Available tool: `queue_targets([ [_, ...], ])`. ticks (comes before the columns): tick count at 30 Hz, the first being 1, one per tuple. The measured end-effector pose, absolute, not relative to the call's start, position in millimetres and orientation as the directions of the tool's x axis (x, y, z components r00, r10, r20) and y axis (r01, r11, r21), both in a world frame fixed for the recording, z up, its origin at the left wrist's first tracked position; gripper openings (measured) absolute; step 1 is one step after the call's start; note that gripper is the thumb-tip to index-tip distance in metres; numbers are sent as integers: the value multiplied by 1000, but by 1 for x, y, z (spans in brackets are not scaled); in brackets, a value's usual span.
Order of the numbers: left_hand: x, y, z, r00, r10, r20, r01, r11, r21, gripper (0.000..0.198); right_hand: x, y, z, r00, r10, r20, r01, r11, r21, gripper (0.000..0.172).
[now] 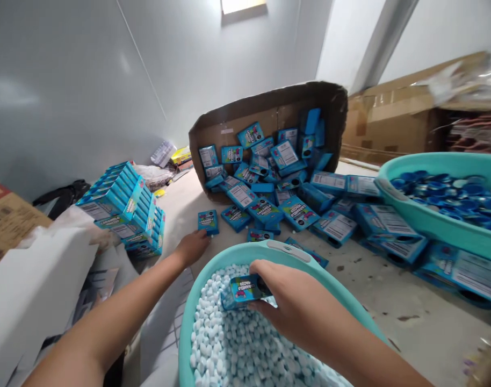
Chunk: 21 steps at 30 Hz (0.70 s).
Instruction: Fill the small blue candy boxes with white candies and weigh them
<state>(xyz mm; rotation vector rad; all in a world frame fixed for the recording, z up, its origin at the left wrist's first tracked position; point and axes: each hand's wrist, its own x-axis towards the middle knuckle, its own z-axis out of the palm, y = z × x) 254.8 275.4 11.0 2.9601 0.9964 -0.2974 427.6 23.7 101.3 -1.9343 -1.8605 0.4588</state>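
My right hand [275, 287] is closed around a small blue candy box [241, 290] labelled "Caramelo Macizo". That box lies tilted against the pale blue-white candies [213, 328] filling a turquoise tub [186, 328]. Beyond the tub's left rim, my left hand [194, 247] has its fingers closed at the near edge of another blue candy box [207, 220] on the table; its thumb is hidden. Many similar boxes [265, 212] spill from a cardboard carton [237, 110] lying on its side.
At the left stand stacked rows of blue candy boxes [128, 207]. A second turquoise tub [442, 212] with blue round lids [450, 193] is at the right, with loose boxes [459, 269] beside it. White cardboard [48, 290] lies near my left arm; brown cartons [390, 115] stand behind.
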Motion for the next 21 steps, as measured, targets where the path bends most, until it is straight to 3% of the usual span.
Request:
queue_targets([
  [9, 263, 288, 2, 781, 596, -187, 599, -799, -43, 28, 429, 26, 93, 38, 995, 93, 861, 14, -509, 24],
  [16, 270, 287, 11, 776, 591, -218, 609, -793, 16, 29, 428, 26, 100, 31, 999, 25, 879, -15, -477, 23],
  [21, 267, 267, 33, 746, 640, -183, 662, -743, 100, 12, 429, 26, 102, 42, 999, -21, 881, -47, -471, 26],
])
